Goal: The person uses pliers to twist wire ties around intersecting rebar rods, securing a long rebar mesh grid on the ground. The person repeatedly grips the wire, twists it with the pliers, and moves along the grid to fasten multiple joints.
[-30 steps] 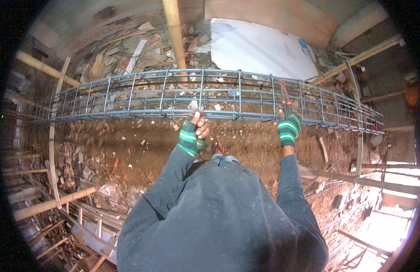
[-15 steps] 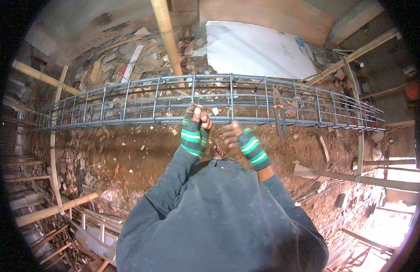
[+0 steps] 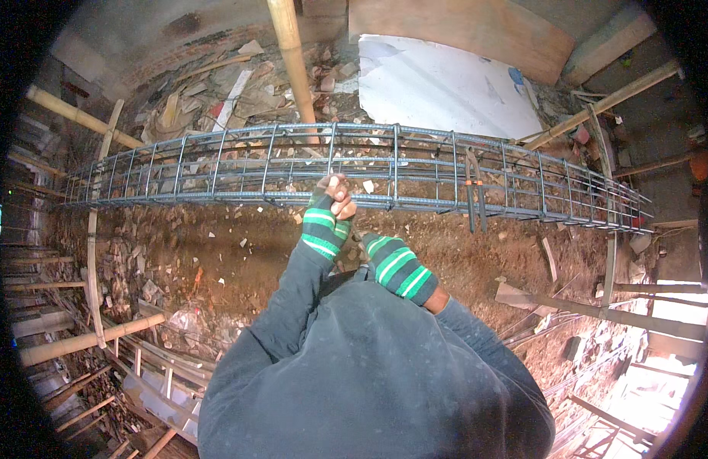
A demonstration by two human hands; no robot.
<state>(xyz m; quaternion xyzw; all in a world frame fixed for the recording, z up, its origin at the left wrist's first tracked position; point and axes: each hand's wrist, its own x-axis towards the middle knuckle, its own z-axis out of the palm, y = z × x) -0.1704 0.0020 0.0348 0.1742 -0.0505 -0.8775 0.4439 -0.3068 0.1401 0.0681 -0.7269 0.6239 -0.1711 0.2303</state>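
Note:
A long steel rebar cage (image 3: 396, 164) with square stirrups stretches across in front of me. My left hand (image 3: 335, 203), in a green and dark striped fingerless glove, is closed at the cage's near lower bar beside a stirrup. What its curled fingers pinch, if anything, is too small to make out. Just below and to the right, near the left wrist, is my right hand (image 3: 396, 264) in a matching glove, its back turned up and its fingers mostly hidden. Pincers (image 3: 473, 191) with orange and dark handles hang on the cage to the right of my hands.
Wooden supports (image 3: 94, 260) stand under both ends of the cage. A bamboo pole (image 3: 291, 61) rises behind it, next to a white sheet (image 3: 445, 84) and rubble (image 3: 239, 96). Brown soil (image 3: 216, 252) with debris lies below, and a plank (image 3: 598, 306) crosses at the right.
My right hand has moved left and down, away from the cage's near bar toward my left wrist. The left hand stays closed at the bar. The whole view has shifted slightly.

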